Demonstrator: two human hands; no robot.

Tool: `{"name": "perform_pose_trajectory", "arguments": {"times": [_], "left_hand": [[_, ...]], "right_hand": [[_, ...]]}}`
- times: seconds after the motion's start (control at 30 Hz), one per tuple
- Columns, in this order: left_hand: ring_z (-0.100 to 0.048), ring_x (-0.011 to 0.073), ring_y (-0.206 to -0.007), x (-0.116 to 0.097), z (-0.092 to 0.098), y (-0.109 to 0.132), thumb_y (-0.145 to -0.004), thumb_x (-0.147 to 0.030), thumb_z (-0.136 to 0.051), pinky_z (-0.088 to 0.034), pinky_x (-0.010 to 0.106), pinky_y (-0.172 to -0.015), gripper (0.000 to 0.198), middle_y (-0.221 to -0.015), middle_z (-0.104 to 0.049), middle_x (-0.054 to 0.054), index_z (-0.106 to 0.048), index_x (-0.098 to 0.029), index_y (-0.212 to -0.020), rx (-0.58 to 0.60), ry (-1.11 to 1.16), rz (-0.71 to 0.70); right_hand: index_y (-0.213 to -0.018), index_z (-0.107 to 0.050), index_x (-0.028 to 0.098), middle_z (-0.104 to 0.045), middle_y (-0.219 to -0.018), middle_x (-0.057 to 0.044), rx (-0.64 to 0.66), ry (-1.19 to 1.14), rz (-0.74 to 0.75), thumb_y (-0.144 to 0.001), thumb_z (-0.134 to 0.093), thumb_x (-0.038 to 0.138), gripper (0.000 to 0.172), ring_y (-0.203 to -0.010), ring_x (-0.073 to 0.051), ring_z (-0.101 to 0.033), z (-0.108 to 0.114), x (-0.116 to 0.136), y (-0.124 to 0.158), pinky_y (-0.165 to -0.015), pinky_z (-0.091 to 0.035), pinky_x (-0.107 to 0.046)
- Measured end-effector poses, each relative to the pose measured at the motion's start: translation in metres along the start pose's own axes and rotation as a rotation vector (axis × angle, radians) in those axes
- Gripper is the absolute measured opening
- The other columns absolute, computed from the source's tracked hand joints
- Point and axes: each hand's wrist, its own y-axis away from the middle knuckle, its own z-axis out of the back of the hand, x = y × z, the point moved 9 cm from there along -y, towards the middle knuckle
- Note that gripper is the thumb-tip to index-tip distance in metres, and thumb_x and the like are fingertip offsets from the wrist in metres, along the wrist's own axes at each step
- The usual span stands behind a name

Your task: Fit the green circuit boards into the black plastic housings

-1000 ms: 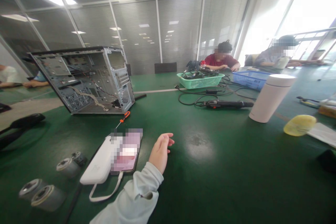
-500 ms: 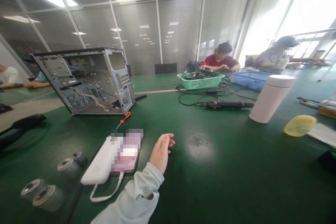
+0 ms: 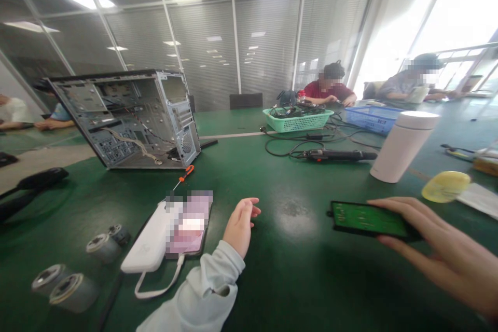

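Observation:
My right hand (image 3: 439,249) grips a green circuit board (image 3: 368,219) set in a black frame, thumb along the near edge and fingers over the far one. The board is held out over the right part of the green table. My left hand (image 3: 240,222) rests on the tabletop, palm turned inward, fingers loosely bent and slightly apart, with nothing visible in it. Just left of that hand lie a phone (image 3: 190,228) and a white power bank (image 3: 146,246), linked by a short white cable (image 3: 165,290).
An opened computer case (image 3: 132,119) stands at back left, an orange-handled screwdriver (image 3: 183,176) before it. Several metal cylinders (image 3: 73,293) sit front left. Farther right are a green basket (image 3: 299,122), a black corded tool (image 3: 334,155), a pinkish-white bottle (image 3: 404,148) and co-workers (image 3: 327,88).
My right hand has come into view from the right, bringing the circuit board with it. My left hand has stayed in place.

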Motion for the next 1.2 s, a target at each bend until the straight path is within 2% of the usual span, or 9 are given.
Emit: {"name": "perform_pose_trajectory", "arguments": {"times": [0.03, 0.1, 0.2, 0.37, 0.57, 0.77, 0.93, 1.07, 1.2], "left_hand": [[-0.057, 0.0190, -0.078, 0.000, 0.000, 0.000, -0.077, -0.049, -0.045, -0.043, 0.027, -0.062, 0.038, -0.078, -0.063, 0.005, -0.064, -0.018, -0.089, -0.002, 0.012, -0.001], [-0.056, 0.0165, -0.069, 0.001, 0.000, -0.001, -0.075, -0.050, -0.045, -0.042, 0.025, -0.057, 0.040, -0.073, -0.061, 0.004, -0.064, -0.017, -0.089, -0.002, 0.040, -0.001], [-0.051, 0.0126, -0.053, 0.002, 0.001, -0.004, -0.075, -0.051, -0.042, -0.039, 0.023, -0.049, 0.042, -0.064, -0.056, 0.000, -0.063, -0.016, -0.087, -0.011, 0.080, 0.004], [-0.051, 0.0132, -0.051, 0.001, 0.010, -0.006, -0.074, -0.047, -0.045, -0.040, 0.023, -0.045, 0.035, -0.060, -0.055, -0.001, -0.060, -0.016, -0.082, -0.079, 0.095, 0.030], [-0.053, 0.0149, -0.056, -0.006, 0.010, -0.002, -0.073, -0.048, -0.048, -0.041, 0.024, -0.046, 0.034, -0.062, -0.058, 0.001, -0.062, -0.017, -0.076, -0.083, 0.073, 0.021], [-0.045, 0.0128, -0.044, -0.001, 0.005, -0.005, -0.069, -0.063, -0.044, -0.035, 0.026, -0.045, 0.051, -0.046, -0.050, 0.000, -0.057, -0.017, -0.052, -0.030, 0.059, 0.042], [-0.040, 0.0117, -0.041, -0.002, 0.000, -0.006, -0.071, -0.066, -0.039, -0.031, 0.026, -0.046, 0.056, -0.040, -0.044, -0.001, -0.056, -0.018, -0.046, 0.030, 0.029, 0.008], [-0.040, 0.0117, -0.042, -0.006, 0.002, -0.005, -0.073, -0.064, -0.039, -0.031, 0.026, -0.047, 0.055, -0.042, -0.044, -0.002, -0.061, -0.017, -0.053, 0.023, 0.014, -0.031], [-0.043, 0.0113, -0.044, -0.005, 0.003, -0.006, -0.070, -0.064, -0.044, -0.033, 0.025, -0.047, 0.053, -0.048, -0.048, -0.002, -0.062, -0.015, -0.063, 0.008, 0.072, -0.013]], "right_hand": [[-0.123, -0.045, 0.034, -0.051, -0.114, -0.007, 0.111, 0.020, 0.052, -0.088, -0.051, 0.048, 0.038, -0.096, -0.022, -0.055, -0.023, 0.021, -0.008, -0.076, -0.049, -0.040], [-0.126, -0.041, 0.029, -0.048, -0.118, -0.007, 0.093, -0.022, 0.119, -0.091, -0.047, 0.040, 0.038, -0.103, -0.021, -0.051, -0.046, 0.060, -0.026, -0.082, -0.048, -0.038], [-0.123, -0.043, 0.024, -0.048, -0.115, -0.007, 0.092, -0.139, 0.096, -0.090, -0.045, 0.033, 0.034, -0.105, -0.021, -0.048, -0.078, 0.092, -0.049, -0.088, -0.045, -0.038], [-0.121, -0.042, 0.021, -0.048, -0.114, -0.007, 0.089, -0.299, 0.019, -0.087, -0.049, 0.030, 0.036, -0.107, -0.020, -0.047, -0.111, 0.097, -0.061, -0.091, -0.042, -0.037], [-0.110, -0.049, 0.021, -0.051, -0.107, -0.005, 0.102, -0.385, -0.097, -0.083, -0.052, 0.035, 0.030, -0.094, -0.018, -0.050, -0.117, 0.088, -0.053, -0.081, -0.042, -0.033], [-0.083, -0.046, 0.016, -0.050, -0.073, -0.002, 0.402, -0.941, -0.610, -0.067, -0.060, 0.066, 0.054, -0.064, -0.013, -0.049, -0.149, 0.067, -0.036, -0.055, -0.040, -0.023], [-0.083, -0.044, 0.015, -0.048, -0.060, -0.001, 0.826, -1.435, -1.039, -0.094, -0.019, 0.058, 0.051, -0.053, -0.010, -0.052, -0.178, 0.090, -0.003, -0.053, -0.039, -0.018], [-0.088, -0.042, 0.016, -0.050, -0.062, -0.001, 0.774, -1.589, -1.257, -0.099, -0.009, 0.051, 0.049, -0.050, -0.009, -0.051, -0.180, 0.094, 0.002, -0.053, -0.039, -0.016], [-0.088, -0.045, 0.013, -0.053, -0.071, -0.002, 0.696, -1.609, -1.283, -0.100, -0.018, 0.050, 0.047, -0.053, -0.007, -0.052, -0.180, 0.091, 0.000, -0.053, -0.041, -0.017]]}}
